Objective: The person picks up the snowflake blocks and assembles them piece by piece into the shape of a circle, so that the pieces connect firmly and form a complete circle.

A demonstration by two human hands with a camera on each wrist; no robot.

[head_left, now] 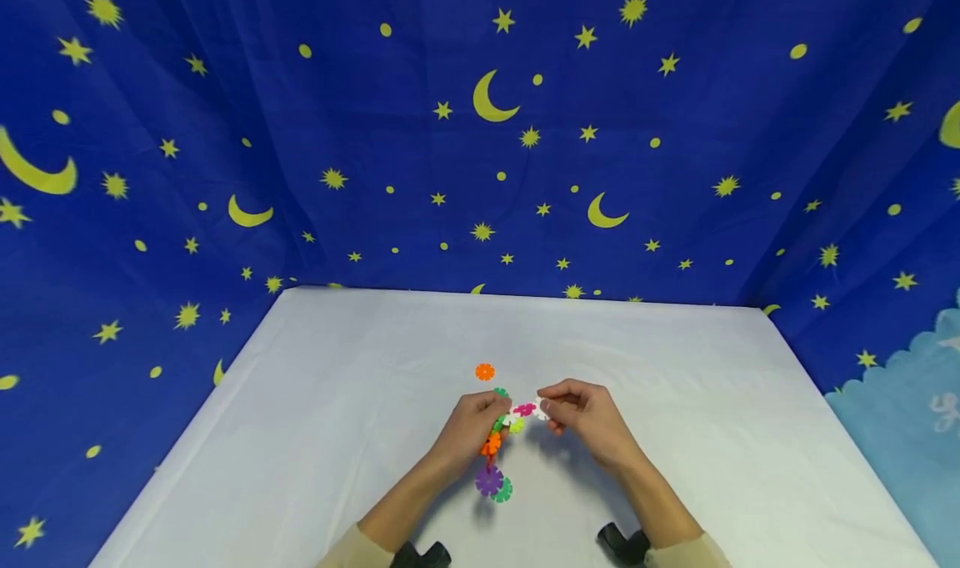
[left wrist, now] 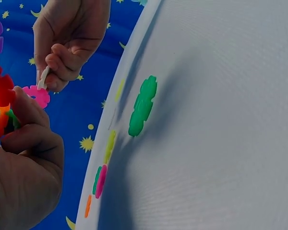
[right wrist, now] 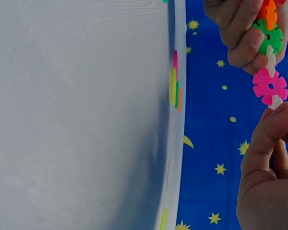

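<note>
My left hand (head_left: pixel 465 430) grips a chain of notched plastic snowflake discs. In the right wrist view the chain runs from an orange disc (right wrist: pixel 268 14) through a green disc (right wrist: pixel 273 38) and a white one (right wrist: pixel 270 60) to a pink disc (right wrist: pixel 270 87). A purple disc (head_left: pixel 489 480) hangs at its lower end in the head view. Between thumb and fingertips, my right hand (head_left: pixel 588 418) pinches another white disc (head_left: pixel 541 409), whose edge meets the pink disc. Fingers partly hide this white disc and the middle of the chain.
Loose discs lie on the white tabletop (head_left: pixel 360 368): an orange one (head_left: pixel 484 372) beyond the hands, a yellow one (head_left: pixel 517 425) beneath them, and a green one (left wrist: pixel 143 105) nearer the body. Blue star-printed cloth (head_left: pixel 420 151) hangs behind the table. Black devices (head_left: pixel 626 545) sit at the wrists.
</note>
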